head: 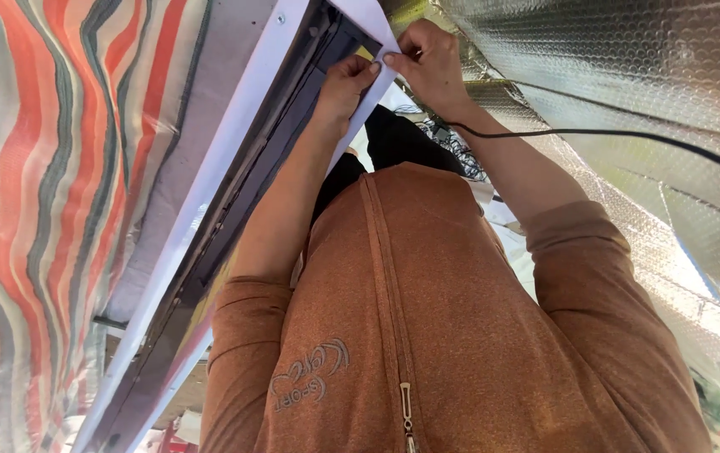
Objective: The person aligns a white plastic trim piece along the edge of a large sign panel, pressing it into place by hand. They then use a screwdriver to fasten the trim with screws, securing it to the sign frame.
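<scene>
Up at the frame's end, left hand and right hand each pinch the white strip; keeping both grips close should help it stay taut.

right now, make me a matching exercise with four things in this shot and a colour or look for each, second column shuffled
Column one:
1. long frame
2. cable
3. zipped top
4. sheet at the far left

Column two:
A. black
B. striped red, grey and cream
C. white edge, dark inside
D. rust brown

Pairs: 1-C, 2-A, 3-D, 4-B.

The left hand and right hand pinch the white strip at the frame's far end; shiny silver bubble foil lies on the right.
</scene>
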